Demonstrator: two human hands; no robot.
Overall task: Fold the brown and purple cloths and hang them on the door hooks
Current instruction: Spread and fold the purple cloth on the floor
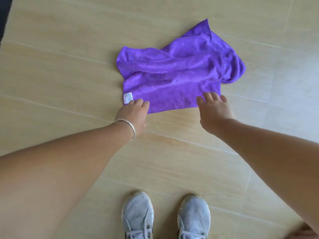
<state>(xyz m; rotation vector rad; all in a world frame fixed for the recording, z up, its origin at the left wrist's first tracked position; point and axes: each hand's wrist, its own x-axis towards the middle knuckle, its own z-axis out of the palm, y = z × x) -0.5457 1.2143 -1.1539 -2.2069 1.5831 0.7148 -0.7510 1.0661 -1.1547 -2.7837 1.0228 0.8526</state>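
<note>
While the person stands over it, the purple cloth [174, 73] lies rumpled on the pale tiled floor [60, 69], its near half fairly flat and its far half bunched and twisted toward the upper right. A small white label [128, 97] sits at the cloth's near left corner. The left hand [133, 114] reaches down to that corner, just beside the label; its fingers [138, 102] are held close together and bent a little at the cloth's edge, though whether they pinch the fabric cannot be told. A thin silver bangle [128, 125] circles the left wrist. The right hand [214, 109] comes down at the near right corner, its fingers [209, 96] spread apart and fairly straight, the tips resting on or just above the fabric. Both forearms are bare. Nearer the bottom of the view, a pair of light grey-blue sneakers [165, 218] stands on the tiles, well apart from the cloth.
</note>
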